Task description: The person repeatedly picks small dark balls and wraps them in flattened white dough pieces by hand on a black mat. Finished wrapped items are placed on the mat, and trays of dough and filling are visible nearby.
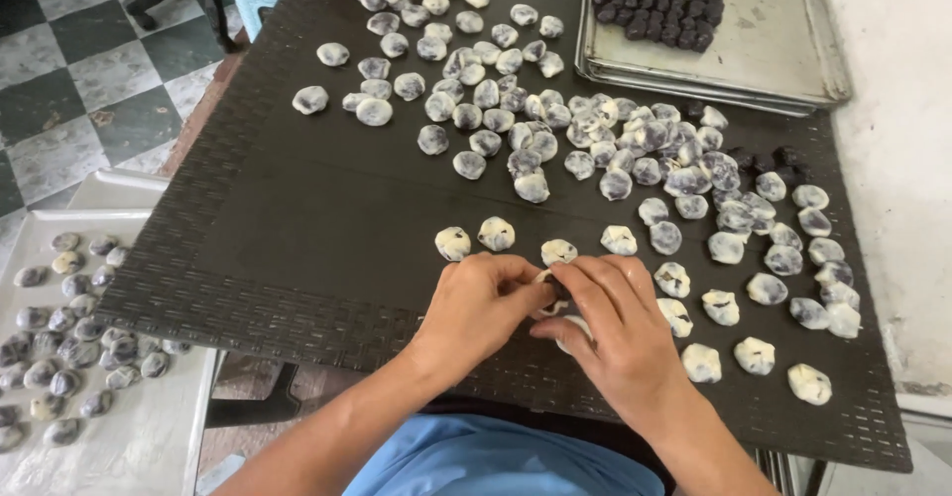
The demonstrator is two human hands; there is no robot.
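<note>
Both my hands meet over the near edge of a dark woven table [317, 228]. My left hand [476, 308] and my right hand [615, 327] pinch one pale dough piece [551, 293] with a dark filling between their fingertips; most of it is hidden by my fingers. Another pale piece [577, 329] shows under my right palm. Several finished dough-wrapped balls [555, 129] with dark filling showing through lie spread over the table, the nearest ones [496, 233] just beyond my fingers.
A metal tray [764, 50] at the back right holds several dark filling balls [654, 0]. A white tray [149, 427] at the lower left carries several wrapped balls [69, 337]. A white wall [902, 159] runs along the right. Checkered floor [89, 79] lies to the left.
</note>
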